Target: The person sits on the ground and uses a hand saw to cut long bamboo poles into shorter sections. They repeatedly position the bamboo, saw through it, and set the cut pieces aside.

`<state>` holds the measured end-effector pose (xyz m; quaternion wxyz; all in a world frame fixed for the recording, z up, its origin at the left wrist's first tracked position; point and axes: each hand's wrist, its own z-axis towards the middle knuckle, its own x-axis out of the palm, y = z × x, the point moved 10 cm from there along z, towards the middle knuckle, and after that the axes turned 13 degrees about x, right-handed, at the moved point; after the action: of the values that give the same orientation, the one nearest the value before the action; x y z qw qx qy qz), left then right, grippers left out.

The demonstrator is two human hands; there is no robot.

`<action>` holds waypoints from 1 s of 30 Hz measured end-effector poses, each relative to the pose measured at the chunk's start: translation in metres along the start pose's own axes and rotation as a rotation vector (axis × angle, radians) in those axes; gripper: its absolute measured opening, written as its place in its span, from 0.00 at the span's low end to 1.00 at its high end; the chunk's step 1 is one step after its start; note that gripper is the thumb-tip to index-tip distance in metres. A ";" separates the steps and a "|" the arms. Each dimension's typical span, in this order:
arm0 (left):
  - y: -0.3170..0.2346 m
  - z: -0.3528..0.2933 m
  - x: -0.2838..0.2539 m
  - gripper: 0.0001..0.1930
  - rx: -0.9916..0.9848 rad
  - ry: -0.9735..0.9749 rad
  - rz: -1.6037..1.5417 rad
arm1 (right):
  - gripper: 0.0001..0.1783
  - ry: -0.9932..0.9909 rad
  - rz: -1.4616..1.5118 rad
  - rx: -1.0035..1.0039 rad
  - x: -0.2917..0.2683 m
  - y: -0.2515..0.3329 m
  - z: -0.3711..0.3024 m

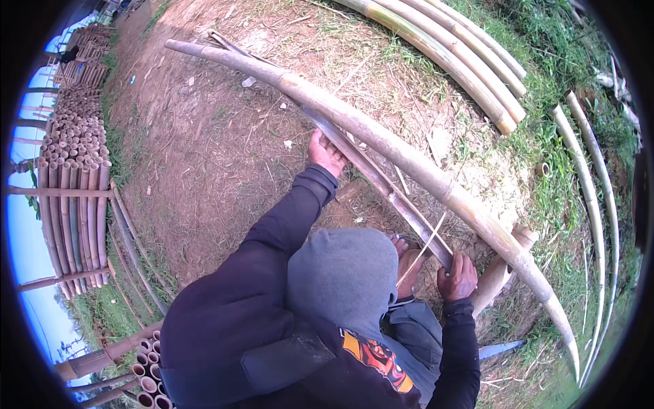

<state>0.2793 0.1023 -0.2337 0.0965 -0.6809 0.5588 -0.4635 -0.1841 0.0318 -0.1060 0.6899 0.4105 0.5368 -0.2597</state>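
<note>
A split length of bamboo (pixel 378 180), its hollow side showing, slants from the far left down toward me. My left hand (pixel 328 154) is closed around its edge near the middle, palm up. At its near end my right hand (pixel 458 277) grips it, thumb on top. A thin pale bamboo strip (pixel 430 238) crosses it close to the right hand. Just beyond lies a long whole bamboo pole (pixel 388 148), over a short thick bamboo piece (pixel 492 283). A bare foot (pixel 411 262) is beside the split bamboo. A grey cloth-covered rounded shape (pixel 340 273) hides some ground.
Several bamboo poles (pixel 470 58) lie at the far right, with two thinner ones (pixel 587 170) at the right edge. A rack of upright bamboo (pixel 73 218) and cut pieces stands left. A bluish flat thing (pixel 501 350) lies on the grass near my right arm.
</note>
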 end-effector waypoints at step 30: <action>-0.209 0.091 0.042 0.18 0.536 -0.139 -0.005 | 0.32 -0.177 0.061 -0.027 -0.060 0.114 0.112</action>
<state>0.4845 0.1061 -0.1257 0.3102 -0.6627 0.4066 -0.5470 -0.0515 -0.0079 -0.0062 0.7478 0.3925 0.4643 -0.2666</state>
